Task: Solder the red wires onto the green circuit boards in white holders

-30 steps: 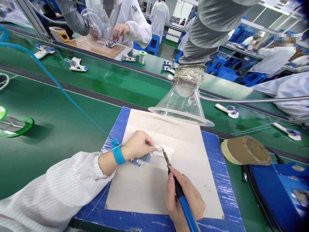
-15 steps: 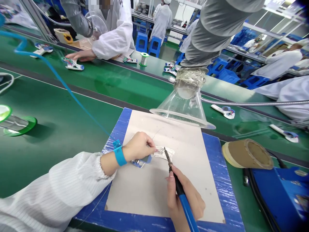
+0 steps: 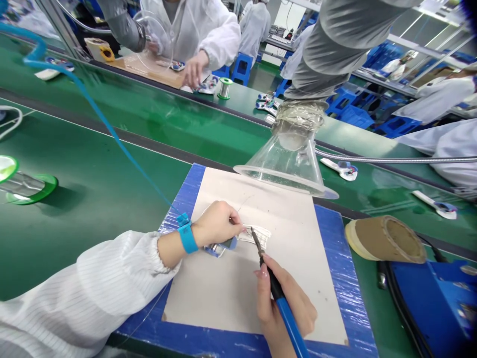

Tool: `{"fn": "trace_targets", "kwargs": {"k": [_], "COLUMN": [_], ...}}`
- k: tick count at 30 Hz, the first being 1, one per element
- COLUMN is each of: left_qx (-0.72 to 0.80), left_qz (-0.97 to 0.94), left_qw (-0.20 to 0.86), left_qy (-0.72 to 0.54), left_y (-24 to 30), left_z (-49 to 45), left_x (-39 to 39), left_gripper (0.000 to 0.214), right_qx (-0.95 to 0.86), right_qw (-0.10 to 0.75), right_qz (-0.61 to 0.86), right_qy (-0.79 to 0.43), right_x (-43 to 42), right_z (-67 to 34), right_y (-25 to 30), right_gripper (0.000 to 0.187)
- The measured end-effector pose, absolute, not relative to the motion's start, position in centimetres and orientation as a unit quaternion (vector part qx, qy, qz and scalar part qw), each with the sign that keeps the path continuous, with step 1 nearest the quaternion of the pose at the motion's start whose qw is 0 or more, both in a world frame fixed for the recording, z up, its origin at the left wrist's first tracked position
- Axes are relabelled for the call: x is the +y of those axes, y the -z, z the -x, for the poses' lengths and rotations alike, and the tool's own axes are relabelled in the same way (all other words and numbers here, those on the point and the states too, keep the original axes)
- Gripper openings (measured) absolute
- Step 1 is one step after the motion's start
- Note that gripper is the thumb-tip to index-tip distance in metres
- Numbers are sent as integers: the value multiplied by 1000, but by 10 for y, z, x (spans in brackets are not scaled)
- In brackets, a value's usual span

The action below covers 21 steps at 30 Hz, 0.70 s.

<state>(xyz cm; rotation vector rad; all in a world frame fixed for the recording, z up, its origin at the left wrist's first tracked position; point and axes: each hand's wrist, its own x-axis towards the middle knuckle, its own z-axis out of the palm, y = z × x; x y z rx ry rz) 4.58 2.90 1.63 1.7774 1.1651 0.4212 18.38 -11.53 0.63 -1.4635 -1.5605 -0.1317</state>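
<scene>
My right hand [image 3: 285,303] grips a soldering iron [image 3: 278,288] like a pen. Its tip points up and left, resting at or just above a small white plastic piece [image 3: 264,236] with metal parts. Close to that tip, the thumb and finger of my left hand [image 3: 221,223] are pinched together at the piece's left end; what lies between them is too small to make out. A thin wire strand [image 3: 246,201] shows just beyond these fingers. Partly hidden under my left palm is a blue and white part [image 3: 216,250]. A blue strap with a cord [image 3: 187,238] circles my left wrist.
Beige card [image 3: 208,298] on a blue-edged board lies beneath the work. A clear fume hood [image 3: 286,169] hangs behind it. Right stand a tape roll [image 3: 383,238] and blue box [image 3: 428,303]; left, a solder spool [image 3: 28,184]. White devices [image 3: 341,169] lie on the belt beyond, facing a co-worker [image 3: 208,40].
The iron's tip has shifted slightly left along the white piece; my left hand keeps its pinch. Devices on the belt have moved left. The co-worker's hand has moved right, off the belt.
</scene>
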Motion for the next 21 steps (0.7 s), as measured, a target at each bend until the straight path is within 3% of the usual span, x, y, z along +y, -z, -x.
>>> {"fn": "trace_targets", "kwargs": {"k": [21], "left_qx": [488], "left_qz": [-709], "left_qw": [480], "left_qy": [-171], "left_y": [-12], "left_z": [-47], "left_x": [29], "left_gripper": [15], "right_qx": [-642], "right_qw": [477], "right_qz": [598], "right_qy": [53], "right_x": [-115], "right_z": [-184], "right_y": [-6], "right_gripper": [26]}}
